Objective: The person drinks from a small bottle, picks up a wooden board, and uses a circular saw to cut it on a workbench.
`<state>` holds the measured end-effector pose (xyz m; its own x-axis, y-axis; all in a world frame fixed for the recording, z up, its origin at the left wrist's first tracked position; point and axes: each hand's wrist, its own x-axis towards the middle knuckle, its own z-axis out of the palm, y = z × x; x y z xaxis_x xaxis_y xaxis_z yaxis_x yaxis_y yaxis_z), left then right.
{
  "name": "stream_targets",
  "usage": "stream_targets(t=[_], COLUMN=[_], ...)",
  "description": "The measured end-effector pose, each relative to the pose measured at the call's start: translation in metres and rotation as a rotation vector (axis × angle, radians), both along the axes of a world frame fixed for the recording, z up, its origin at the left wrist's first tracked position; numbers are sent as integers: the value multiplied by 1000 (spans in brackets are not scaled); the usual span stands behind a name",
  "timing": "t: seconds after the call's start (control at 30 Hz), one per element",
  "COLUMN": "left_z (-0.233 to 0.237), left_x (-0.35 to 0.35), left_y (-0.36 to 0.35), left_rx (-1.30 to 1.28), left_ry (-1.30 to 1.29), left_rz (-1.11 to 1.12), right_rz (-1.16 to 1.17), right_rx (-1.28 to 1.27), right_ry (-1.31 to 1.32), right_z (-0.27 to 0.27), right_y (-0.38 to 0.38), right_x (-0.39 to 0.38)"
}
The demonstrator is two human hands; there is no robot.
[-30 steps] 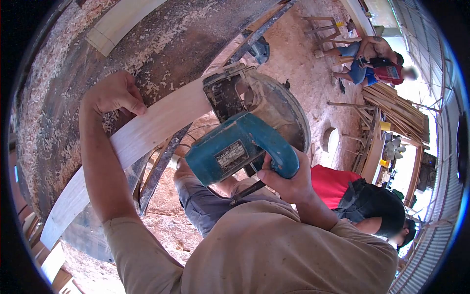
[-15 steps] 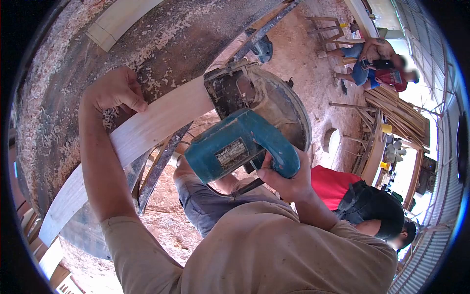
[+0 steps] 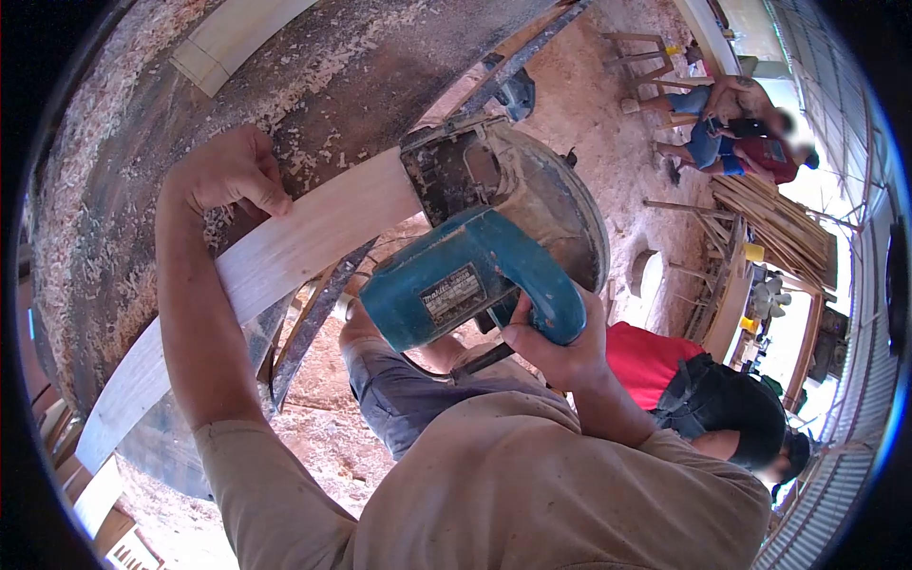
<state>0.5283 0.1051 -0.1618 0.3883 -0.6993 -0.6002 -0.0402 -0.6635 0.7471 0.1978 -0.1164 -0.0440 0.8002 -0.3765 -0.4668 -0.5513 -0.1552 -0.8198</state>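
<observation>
A pale wooden board (image 3: 313, 225) with a curved edge lies along the worktable. My right hand (image 3: 567, 347) is wrapped around the rear handle of a teal circular saw (image 3: 427, 285). The saw's dusty base plate rests over the board's end, and its blade is hidden by the guard (image 3: 560, 190). My left hand (image 3: 233, 176) is bent at the wrist at the board's far edge, its fingers curled and its thumb pressed on the wood. Its fingertips are partly hidden.
Wood shavings cover the dark worktable (image 3: 323, 133), where another pale board (image 3: 237, 38) lies. A person in a red and black top (image 3: 703, 380) bends close by on my right. Farther off, people sit near stacked planks (image 3: 779, 228). A blue power tool (image 3: 516, 93) is beyond the table edge.
The whole view has shifted very slightly. Both hands and the saw keep nearly the same places on the board.
</observation>
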Motion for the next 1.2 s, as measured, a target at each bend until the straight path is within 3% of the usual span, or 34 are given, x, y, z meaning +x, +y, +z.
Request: stream_targets(t=[1.2], left_z=[-1], left_x=[1], left_y=[-2], left_rx=[-13], left_ry=[46], left_rz=[9], right_rz=[-92], right_rx=[80], right_ry=[14], right_z=[10], right_y=[2], right_x=[23])
